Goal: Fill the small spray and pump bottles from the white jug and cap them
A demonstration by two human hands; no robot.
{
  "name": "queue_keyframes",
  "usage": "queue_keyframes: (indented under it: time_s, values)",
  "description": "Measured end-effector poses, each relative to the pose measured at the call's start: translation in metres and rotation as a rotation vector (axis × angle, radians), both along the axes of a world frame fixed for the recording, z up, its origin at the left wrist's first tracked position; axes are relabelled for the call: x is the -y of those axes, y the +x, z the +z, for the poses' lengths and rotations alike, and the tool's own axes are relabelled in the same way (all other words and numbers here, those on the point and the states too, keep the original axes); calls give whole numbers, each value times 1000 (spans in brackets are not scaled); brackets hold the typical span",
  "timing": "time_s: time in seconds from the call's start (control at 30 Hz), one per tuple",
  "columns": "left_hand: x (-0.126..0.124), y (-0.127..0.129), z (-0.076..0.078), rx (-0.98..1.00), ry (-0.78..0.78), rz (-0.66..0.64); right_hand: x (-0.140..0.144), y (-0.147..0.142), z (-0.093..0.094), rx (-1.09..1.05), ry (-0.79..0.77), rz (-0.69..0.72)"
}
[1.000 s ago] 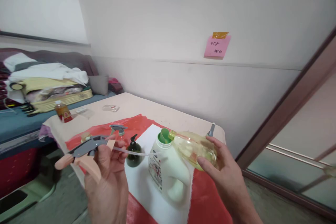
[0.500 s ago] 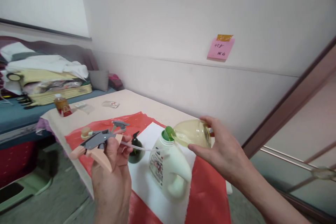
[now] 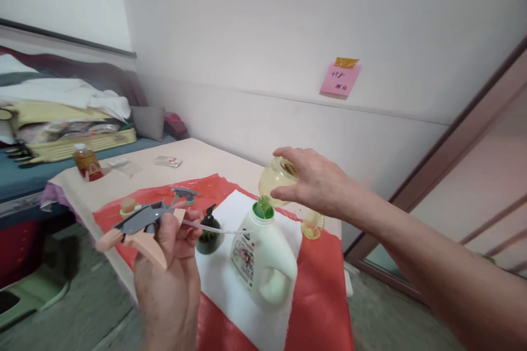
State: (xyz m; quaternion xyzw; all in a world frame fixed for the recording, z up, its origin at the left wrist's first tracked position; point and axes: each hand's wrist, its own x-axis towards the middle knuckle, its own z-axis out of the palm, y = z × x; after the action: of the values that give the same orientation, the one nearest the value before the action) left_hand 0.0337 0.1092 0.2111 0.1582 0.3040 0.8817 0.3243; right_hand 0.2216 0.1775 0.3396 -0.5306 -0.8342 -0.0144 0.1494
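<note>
Fingers of my left hand (image 3: 173, 279) are wrapped around a spray trigger head (image 3: 140, 230), peach and grey, nozzle aimed away to my left and its thin dip tube (image 3: 209, 228) trailing rightward toward the white jug (image 3: 263, 263). Beyond that grip, on the red sheet (image 3: 325, 307), lie another grey sprayer head (image 3: 185, 195) and a small dark green pump bottle (image 3: 208, 238).

To the right, my right hand (image 3: 313, 181) clamps a clear yellowish bottle (image 3: 276, 178) from above, tipped steeply so its neck points down at the jug's green-rimmed mouth (image 3: 261, 209), directly under that grip. Whether neck and rim touch I cannot tell.

Nothing steadies the jug, I judge: if the neck pushes sideways on the rim, it could rock or tip on the white cloth (image 3: 230, 290). If the neck drifts off centre, liquid could run down the jug's side onto the cloth. The loose tube could snag the jug if my left hand swings. A small yellow bottle (image 3: 312, 226) stands just past my right wrist.
</note>
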Motion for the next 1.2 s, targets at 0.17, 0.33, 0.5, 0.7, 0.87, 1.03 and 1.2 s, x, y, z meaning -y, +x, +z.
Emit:
queue_keyframes:
  time_s: [0.17,0.33,0.5,0.7,0.87,1.03,1.2]
  values:
    - [2,-2,0,-17,24,15,-10,-13,7,53,-28,24]
    - [2,-3,-1,-12,14,12,-15,-17,7,77,0,37]
    - [2,0,1,-13,19,-13,-11,-13,4,19,4,37]
    - [1,4,0,-41,-26,-27,7,19,-29,-345,9,-50]
    - [-1,10,-2,-27,11,6,28,57,-115,-1111,-33,-215]
    - [-4,24,-5,-34,8,32,43,73,-182,-1602,-216,-257]
    - [-8,34,-9,-102,5,-3,54,77,-202,-1646,-271,-154]
